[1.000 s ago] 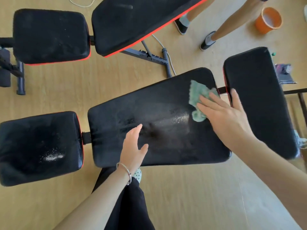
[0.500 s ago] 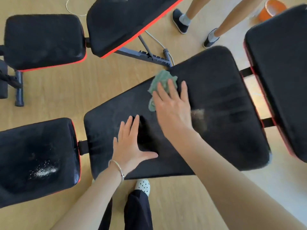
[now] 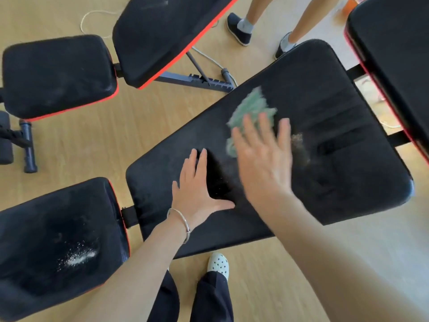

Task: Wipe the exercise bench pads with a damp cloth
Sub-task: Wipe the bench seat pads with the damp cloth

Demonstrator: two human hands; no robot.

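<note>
One long black back pad [image 3: 325,108] lies before you; your left hand [image 3: 197,191] rests flat on it, fingers spread; your right hand [image 3: 262,159], blurred, presses the green cloth [image 3: 250,108] onto it with straight fingers. White powder [image 3: 77,256] dots the seat pad [image 3: 46,217] at left.

Bright, even daylight, and the wooden floor [image 3: 69,140] goes paler on the right. Motion blur smears the right hand [image 3: 262,159] and green cloth [image 3: 251,108]; the left hand [image 3: 197,189] looks sharper. Wide-angle distortion bows the bench pads [image 3: 58,75] near the borders.
</note>
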